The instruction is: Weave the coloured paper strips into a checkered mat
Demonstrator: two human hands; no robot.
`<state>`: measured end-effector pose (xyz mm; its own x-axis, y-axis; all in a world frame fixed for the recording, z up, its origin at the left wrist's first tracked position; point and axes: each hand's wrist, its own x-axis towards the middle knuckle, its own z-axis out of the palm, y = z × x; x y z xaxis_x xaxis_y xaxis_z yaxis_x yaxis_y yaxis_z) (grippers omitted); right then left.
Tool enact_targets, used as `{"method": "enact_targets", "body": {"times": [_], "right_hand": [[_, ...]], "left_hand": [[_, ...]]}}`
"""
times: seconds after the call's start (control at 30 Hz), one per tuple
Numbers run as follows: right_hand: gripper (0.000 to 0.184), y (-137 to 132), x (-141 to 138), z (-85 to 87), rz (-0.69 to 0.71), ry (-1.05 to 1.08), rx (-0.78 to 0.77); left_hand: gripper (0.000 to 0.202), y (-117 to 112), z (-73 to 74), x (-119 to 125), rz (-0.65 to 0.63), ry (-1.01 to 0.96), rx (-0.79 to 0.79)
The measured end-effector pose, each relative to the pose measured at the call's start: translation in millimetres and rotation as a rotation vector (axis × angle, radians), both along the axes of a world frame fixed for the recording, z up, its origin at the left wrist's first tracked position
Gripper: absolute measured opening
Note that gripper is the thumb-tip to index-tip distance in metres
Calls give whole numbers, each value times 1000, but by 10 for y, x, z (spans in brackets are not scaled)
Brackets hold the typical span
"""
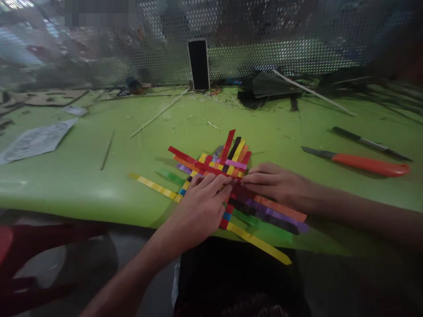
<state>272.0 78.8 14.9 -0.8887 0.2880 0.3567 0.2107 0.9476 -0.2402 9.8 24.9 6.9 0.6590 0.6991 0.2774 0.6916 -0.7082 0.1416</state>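
A colourful woven mat of flat strips [207, 166] lies near the table's front edge, with loose ends sticking out on all sides. My left hand [205, 203] rests over its middle, fingertips and thumb closed together on the strips. From the right, my right hand [280, 185] has its fingers pressed together at the weave's right side, by a red strip. A yellow strip [259, 242] and a purple strip [271, 212] stretch out below the right hand. The hands hide the centre of the weave, and the exact grip under the fingertips is partly covered.
An orange-handled knife [366, 163] and a thin dark blade tool [370, 143] lie at right. A phone [198, 65] stands against the perforated metal screen [257, 55]. Dark strips [274, 84], thin sticks [160, 112] and a paper sheet [38, 140] lie on the green table [115, 187].
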Motion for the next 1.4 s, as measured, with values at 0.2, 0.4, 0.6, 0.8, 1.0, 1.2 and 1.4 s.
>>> {"method": "enact_targets", "body": {"times": [0.2, 0.4, 0.6, 0.8, 1.0, 1.2, 1.4], "right_hand": [[45, 25, 9, -9, -5, -47, -35], [44, -18, -20, -31, -47, -66, 90], [46, -47, -10, -96, -79, -68, 85], [45, -35, -28, -70, -101, -77, 103], [40, -3, -8, -95, -111, -135, 125], [32, 143, 17, -65, -28, 11, -121], [33, 280, -119, 409, -264, 46, -401]], "left_hand": [[39, 7, -21, 1, -3, -5, 46], [42, 9, -20, -2, -17, -16, 56], [40, 23, -42, -1, -7, -31, 32], [39, 11, -29, -34, -18, -42, 14], [37, 20, -21, -36, -31, -77, 40], [34, 9, -48, -26, -40, -49, 93], [19, -13, 14, 14, 21, -43, 81]]}}
